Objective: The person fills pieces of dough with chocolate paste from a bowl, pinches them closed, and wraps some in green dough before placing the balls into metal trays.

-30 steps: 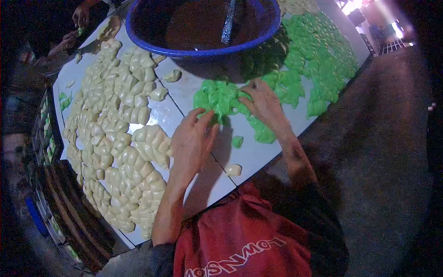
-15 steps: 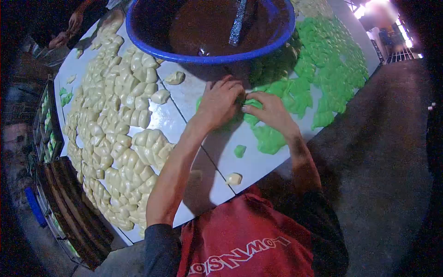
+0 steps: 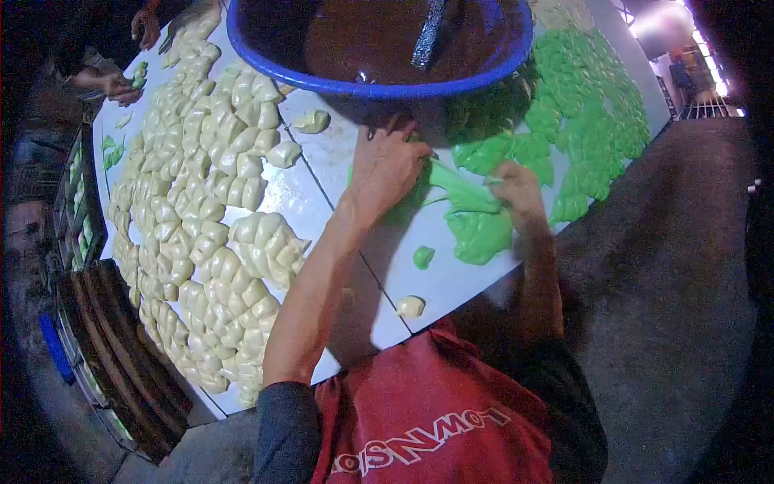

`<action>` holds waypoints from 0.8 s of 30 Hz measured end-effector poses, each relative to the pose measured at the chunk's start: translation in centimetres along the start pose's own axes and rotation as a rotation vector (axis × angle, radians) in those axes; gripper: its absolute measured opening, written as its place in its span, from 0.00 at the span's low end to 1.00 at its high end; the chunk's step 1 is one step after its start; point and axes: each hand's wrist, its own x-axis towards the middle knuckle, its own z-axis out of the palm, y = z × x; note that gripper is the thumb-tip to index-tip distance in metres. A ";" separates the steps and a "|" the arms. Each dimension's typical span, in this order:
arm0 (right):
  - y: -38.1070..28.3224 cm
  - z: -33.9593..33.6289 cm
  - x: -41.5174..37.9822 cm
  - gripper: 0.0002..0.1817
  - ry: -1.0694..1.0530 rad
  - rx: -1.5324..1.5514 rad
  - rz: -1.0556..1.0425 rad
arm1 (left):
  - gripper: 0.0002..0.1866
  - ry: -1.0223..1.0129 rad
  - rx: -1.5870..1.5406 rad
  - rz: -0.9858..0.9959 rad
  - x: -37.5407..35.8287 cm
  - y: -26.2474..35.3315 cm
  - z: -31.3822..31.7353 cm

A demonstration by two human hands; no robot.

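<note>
Green dough (image 3: 459,192) is stretched between my two hands over the white table (image 3: 435,278). My left hand (image 3: 391,161) is closed around one end of it, just below the blue-rimmed basin, with some fingers hidden in shadow. My right hand (image 3: 516,189) pinches the other end, slightly blurred. Under the stretched strand lies a flat green dough lump (image 3: 481,236). A small green piece (image 3: 422,257) and a cream piece (image 3: 410,306) rest nearer my body.
The blue basin (image 3: 379,87) holds brown contents and a utensil (image 3: 428,34). Many cream dough pieces (image 3: 201,185) cover the table's left, green ones (image 3: 592,113) the right. At upper left, a co-worker's hand (image 3: 119,87) is beside green dough. Dark trays (image 3: 121,355) stand at left.
My right hand has moved right, away from my left hand, drawing the green dough out into a strand. A co-worker's hand with green dough now shows at the upper left.
</note>
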 end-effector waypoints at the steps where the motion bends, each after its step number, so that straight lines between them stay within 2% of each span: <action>1: 0.1 -0.2 -0.3 0.06 0.032 0.093 -0.002 | 0.15 0.031 -0.020 -0.037 -0.1 0.0 -0.1; 2: 0.1 -0.5 -0.8 0.11 0.053 0.109 -0.012 | 0.14 0.003 -0.075 -0.078 -0.2 0.0 -0.1; 5: -0.9 1.2 -0.7 0.16 0.106 -0.149 0.024 | 0.14 0.122 -0.123 -0.026 -0.3 -0.7 1.6; 6: -1.2 1.1 -0.5 0.21 -0.001 -0.286 0.053 | 0.14 0.118 -0.153 -0.011 -0.3 -0.7 1.5; 9: -1.9 3.1 0.5 0.25 -0.001 -0.777 -0.094 | 0.15 0.052 -0.209 -0.045 -0.3 -0.6 1.1; 10: -1.3 3.9 0.9 0.25 0.033 -0.931 -0.250 | 0.18 0.076 -0.226 -0.011 -0.4 -0.7 1.5; 13: -2.0 6.6 1.0 0.21 0.051 -1.097 -0.279 | 0.25 0.042 -0.231 0.076 -0.7 -0.6 0.9; 14: -2.2 7.2 1.0 0.18 0.068 -1.066 -0.285 | 0.31 0.070 -0.305 0.080 -1.0 -0.5 0.7; 17: -1.1 7.3 1.5 0.18 0.058 -1.093 -0.433 | 0.32 -0.018 -0.148 0.131 -1.2 0.4 -0.4; 18: -2.1 7.6 1.4 0.16 0.074 -1.018 -0.371 | 0.29 0.000 -0.135 0.096 -1.1 0.7 0.5; 21: -2.8 4.7 1.8 0.15 -0.209 -0.687 -0.144 | 0.24 0.003 -0.012 0.184 -0.8 0.3 2.3; 22: -3.2 4.0 1.5 0.14 -0.248 -0.537 -0.162 | 0.21 0.011 -0.060 0.183 -0.9 0.6 1.8; 23: -4.5 2.6 1.1 0.15 -0.397 -0.508 0.036 | 0.21 0.018 -0.044 0.179 -0.9 0.9 1.6; 24: -6.4 1.8 0.4 0.15 -0.446 -0.498 0.080 | 0.21 0.025 -0.028 0.176 -0.9 1.3 1.4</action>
